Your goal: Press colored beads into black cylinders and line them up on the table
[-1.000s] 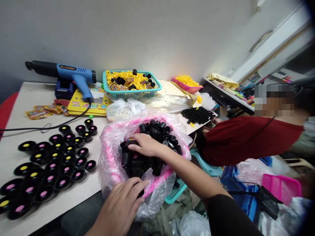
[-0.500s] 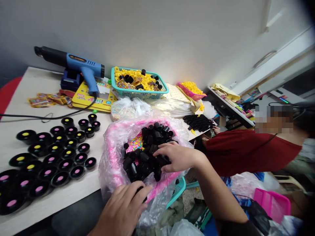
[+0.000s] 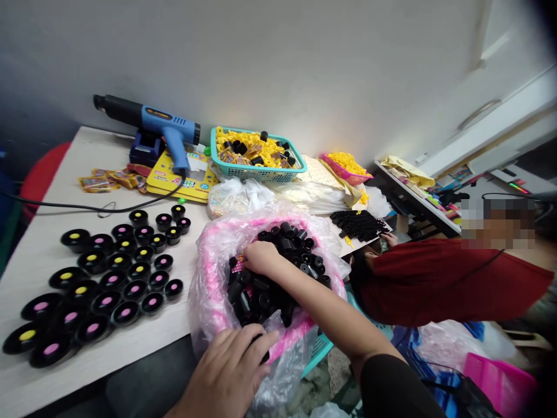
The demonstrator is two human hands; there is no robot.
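A pink basket (image 3: 208,276) lined with clear plastic holds a heap of black plastic cylinders (image 3: 261,302). Small colourful beads or dots (image 3: 237,263) show at its left inner side. My right hand (image 3: 260,257) reaches down into the basket beside that colourful patch; its fingertips are hidden. At the near rim, my left hand (image 3: 232,363) is closed around a black cylinder (image 3: 261,347), which shows only in part between thumb and fingers. On the table to the left stand rows of round black pieces (image 3: 126,312) with pink or yellow centres.
A blue heat gun (image 3: 174,130) rests on a stand behind the rows. Along the wall are a teal basket (image 3: 256,171) of yellow pieces and a pink basket (image 3: 348,172). A person in a red top (image 3: 435,278) sits to the right.
My right hand has moved left and deeper across the heap, from the black cylinders to the colourful patch. My left hand keeps its hold, and the view has shifted slightly left.
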